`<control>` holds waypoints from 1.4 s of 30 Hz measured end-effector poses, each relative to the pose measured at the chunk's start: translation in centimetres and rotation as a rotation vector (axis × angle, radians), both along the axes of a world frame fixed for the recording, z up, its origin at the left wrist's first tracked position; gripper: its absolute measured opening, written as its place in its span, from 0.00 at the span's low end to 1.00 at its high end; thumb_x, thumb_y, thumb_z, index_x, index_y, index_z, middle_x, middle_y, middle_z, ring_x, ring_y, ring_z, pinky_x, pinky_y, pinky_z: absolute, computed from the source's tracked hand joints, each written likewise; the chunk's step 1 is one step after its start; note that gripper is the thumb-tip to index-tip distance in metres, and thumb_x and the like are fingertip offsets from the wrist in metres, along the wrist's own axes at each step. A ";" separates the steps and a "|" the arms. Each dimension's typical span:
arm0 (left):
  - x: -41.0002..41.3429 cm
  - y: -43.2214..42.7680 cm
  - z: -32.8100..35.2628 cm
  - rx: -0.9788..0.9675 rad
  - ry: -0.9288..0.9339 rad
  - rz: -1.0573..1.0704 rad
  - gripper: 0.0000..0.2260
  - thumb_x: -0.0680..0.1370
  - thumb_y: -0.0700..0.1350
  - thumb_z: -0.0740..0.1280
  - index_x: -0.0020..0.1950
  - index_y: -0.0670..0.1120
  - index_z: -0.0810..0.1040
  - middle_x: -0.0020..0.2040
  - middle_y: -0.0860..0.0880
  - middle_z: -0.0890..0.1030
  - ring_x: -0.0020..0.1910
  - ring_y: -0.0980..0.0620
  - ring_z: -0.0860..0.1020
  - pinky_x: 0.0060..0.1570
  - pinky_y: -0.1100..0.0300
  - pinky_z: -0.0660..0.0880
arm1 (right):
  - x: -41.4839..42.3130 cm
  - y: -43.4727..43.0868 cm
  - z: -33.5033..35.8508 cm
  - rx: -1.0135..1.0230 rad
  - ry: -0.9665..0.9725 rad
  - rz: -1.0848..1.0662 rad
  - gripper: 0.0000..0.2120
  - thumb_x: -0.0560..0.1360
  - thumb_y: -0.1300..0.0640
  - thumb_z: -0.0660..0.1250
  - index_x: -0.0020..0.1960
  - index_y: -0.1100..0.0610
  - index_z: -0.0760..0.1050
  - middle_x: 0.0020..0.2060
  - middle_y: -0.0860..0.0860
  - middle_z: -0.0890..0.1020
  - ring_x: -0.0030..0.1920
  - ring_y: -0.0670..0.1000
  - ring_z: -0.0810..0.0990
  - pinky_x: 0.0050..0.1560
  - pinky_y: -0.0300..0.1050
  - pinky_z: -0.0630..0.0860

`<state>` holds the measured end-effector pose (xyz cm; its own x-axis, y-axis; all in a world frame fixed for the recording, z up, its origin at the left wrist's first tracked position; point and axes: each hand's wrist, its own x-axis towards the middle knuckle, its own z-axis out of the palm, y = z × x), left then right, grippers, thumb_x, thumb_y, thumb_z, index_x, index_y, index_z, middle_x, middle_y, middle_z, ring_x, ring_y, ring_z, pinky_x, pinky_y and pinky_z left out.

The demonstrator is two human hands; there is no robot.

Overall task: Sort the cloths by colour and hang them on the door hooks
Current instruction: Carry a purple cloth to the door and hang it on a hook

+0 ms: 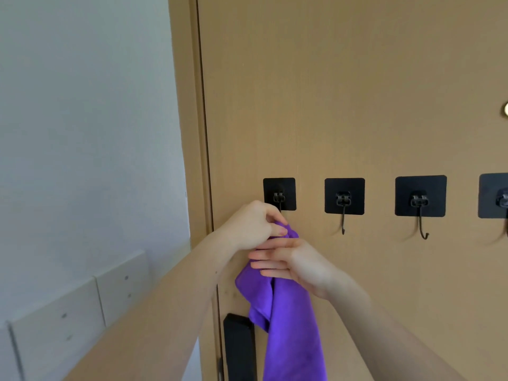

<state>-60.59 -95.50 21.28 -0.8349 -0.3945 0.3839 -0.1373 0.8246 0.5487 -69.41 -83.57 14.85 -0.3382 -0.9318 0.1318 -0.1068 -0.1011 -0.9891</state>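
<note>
A purple cloth (291, 320) hangs down the wooden door (343, 105) below the leftmost black adhesive hook (279, 194). My left hand (251, 225) pinches the cloth's top corner just under that hook, hiding the hook's tip. My right hand (297, 264) lies against the cloth a little lower, fingers straight and pointing left. Two bare hooks follow to the right, the second hook (344, 199) and the third hook (420, 198). A fourth hook (494, 196) is cut off by the right edge.
A black door handle plate (239, 347) sits low on the door, left of the cloth. The door frame (189, 105) meets a white wall (82, 133) on the left, with wall switch panels (82, 306) low down. A brass fitting (505, 109) shows at the right edge.
</note>
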 end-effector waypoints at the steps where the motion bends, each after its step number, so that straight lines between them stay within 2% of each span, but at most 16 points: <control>1: 0.0 0.0 -0.1 0.010 0.008 0.000 0.04 0.77 0.44 0.74 0.50 0.52 0.85 0.39 0.56 0.82 0.39 0.59 0.78 0.43 0.63 0.75 | -0.2 -0.1 -0.3 0.003 0.011 -0.005 0.16 0.82 0.66 0.60 0.67 0.59 0.78 0.56 0.54 0.87 0.58 0.52 0.85 0.66 0.51 0.78; 3: 0.0 0.0 -0.4 0.015 0.026 0.005 0.05 0.77 0.43 0.74 0.53 0.51 0.85 0.40 0.55 0.81 0.40 0.57 0.78 0.44 0.61 0.75 | -0.4 -0.3 -0.9 0.009 0.027 -0.009 0.16 0.82 0.66 0.62 0.67 0.58 0.78 0.56 0.52 0.87 0.58 0.50 0.85 0.66 0.49 0.79; 5: 0.0 0.1 -0.8 0.012 0.048 0.005 0.06 0.78 0.43 0.73 0.54 0.50 0.85 0.39 0.57 0.80 0.39 0.60 0.76 0.42 0.65 0.71 | -0.6 -0.5 -1.5 0.015 0.044 -0.016 0.15 0.82 0.65 0.62 0.67 0.58 0.79 0.56 0.51 0.87 0.58 0.49 0.85 0.64 0.46 0.80; 8: 0.1 0.3 -1.3 0.017 0.085 0.015 0.07 0.78 0.43 0.72 0.55 0.52 0.85 0.44 0.57 0.82 0.45 0.60 0.78 0.45 0.67 0.71 | -0.9 -0.6 -1.9 0.008 0.055 -0.022 0.15 0.82 0.64 0.63 0.67 0.57 0.79 0.56 0.50 0.87 0.58 0.48 0.85 0.63 0.45 0.80; 11: -0.1 0.5 -2.0 0.042 0.136 0.029 0.07 0.79 0.44 0.71 0.52 0.57 0.84 0.50 0.56 0.83 0.53 0.57 0.80 0.55 0.61 0.75 | -1.0 -0.5 -2.3 0.005 0.060 -0.013 0.16 0.82 0.65 0.64 0.66 0.54 0.78 0.58 0.49 0.86 0.59 0.48 0.85 0.64 0.48 0.79; 13: -0.2 0.7 -2.7 0.064 0.183 0.037 0.08 0.79 0.44 0.71 0.49 0.60 0.82 0.53 0.56 0.84 0.56 0.56 0.80 0.61 0.55 0.75 | -1.1 -0.5 -2.8 0.004 0.052 -0.004 0.15 0.82 0.65 0.63 0.66 0.53 0.78 0.58 0.48 0.86 0.59 0.48 0.84 0.64 0.49 0.79; 15: -0.5 0.9 -3.4 0.077 0.232 0.057 0.08 0.79 0.45 0.70 0.50 0.60 0.81 0.53 0.58 0.83 0.56 0.56 0.79 0.63 0.52 0.75 | -1.3 -0.5 -3.3 0.008 0.045 -0.002 0.15 0.82 0.65 0.64 0.67 0.54 0.78 0.58 0.49 0.86 0.59 0.49 0.85 0.64 0.49 0.79; 20: -1.0 1.4 -4.9 0.116 0.323 0.093 0.08 0.79 0.49 0.67 0.51 0.64 0.80 0.56 0.59 0.81 0.58 0.55 0.78 0.63 0.48 0.75 | -1.9 -0.5 -4.2 0.022 0.031 0.022 0.17 0.82 0.66 0.62 0.70 0.57 0.76 0.59 0.52 0.86 0.60 0.52 0.84 0.68 0.54 0.77; 24: -1.2 1.2 -5.2 0.122 0.339 0.095 0.08 0.79 0.48 0.67 0.53 0.63 0.80 0.57 0.58 0.80 0.58 0.54 0.78 0.62 0.47 0.76 | -1.8 -0.5 -4.6 0.027 0.035 0.021 0.18 0.82 0.65 0.63 0.69 0.56 0.76 0.58 0.51 0.86 0.59 0.51 0.85 0.65 0.51 0.79; 34: -1.2 1.5 -5.6 0.134 0.345 0.102 0.09 0.82 0.46 0.66 0.58 0.58 0.80 0.58 0.60 0.76 0.60 0.56 0.76 0.64 0.48 0.75 | -1.3 -0.4 -6.5 0.048 0.016 -0.005 0.17 0.81 0.65 0.63 0.67 0.52 0.77 0.55 0.51 0.87 0.56 0.51 0.86 0.60 0.48 0.82; 39: -1.2 1.8 -5.8 0.118 0.343 0.100 0.08 0.82 0.47 0.65 0.59 0.58 0.79 0.58 0.59 0.76 0.59 0.55 0.76 0.63 0.49 0.75 | -1.1 0.2 -8.3 0.104 0.025 0.005 0.17 0.82 0.63 0.64 0.66 0.48 0.78 0.55 0.50 0.87 0.56 0.51 0.86 0.61 0.51 0.82; 42: -1.2 1.9 -5.9 0.108 0.356 0.103 0.09 0.82 0.47 0.65 0.60 0.57 0.79 0.59 0.58 0.76 0.58 0.55 0.76 0.61 0.52 0.76 | -1.0 0.1 -8.6 0.105 0.018 0.004 0.17 0.82 0.63 0.64 0.66 0.48 0.78 0.55 0.50 0.87 0.56 0.51 0.86 0.60 0.49 0.82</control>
<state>-61.78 -93.55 15.38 -0.6104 -0.5236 0.5944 -0.0019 0.7513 0.6599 -70.46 -83.45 6.26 -0.3334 -0.9420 0.0390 -0.1242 0.0029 -0.9923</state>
